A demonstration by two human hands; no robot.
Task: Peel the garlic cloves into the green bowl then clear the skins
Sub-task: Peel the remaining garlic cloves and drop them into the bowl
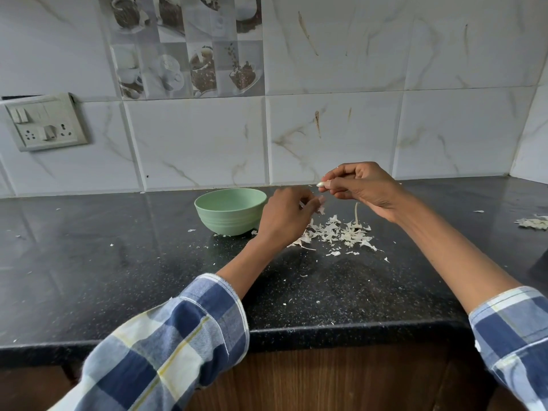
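green bowl (230, 209) inside: hidden by rim | skins (533, 223) at right edge: cut off, perhaps larger

A checked shirt in blue, white and pale yellow is being worn. Both sleeves (178, 336) are being kept rolled back, forearms left bare. No rings are being seen on the hands (284, 215).

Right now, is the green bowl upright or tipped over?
Upright. The green bowl sits on its base on the black counter, rim level and opening upward. Its contents cannot be seen from this angle.
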